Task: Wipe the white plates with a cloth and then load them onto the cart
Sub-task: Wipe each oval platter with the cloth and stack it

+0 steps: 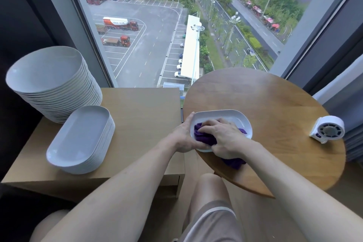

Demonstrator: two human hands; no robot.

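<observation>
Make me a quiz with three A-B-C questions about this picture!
1. Where does the white oval plate being wiped sit? A. on the floor B. on the round wooden table C. on a chair
2. What colour is the bunched cloth? A. yellow B. green C. purple
3. What does the left grip do? A. holds the plate's rim B. hangs idle C. points outside
Answers: 1 B, the plate lies flat on the tabletop; 2 C, purple shows under the right grip; 3 A, its fingers curl over the plate's left edge.
</observation>
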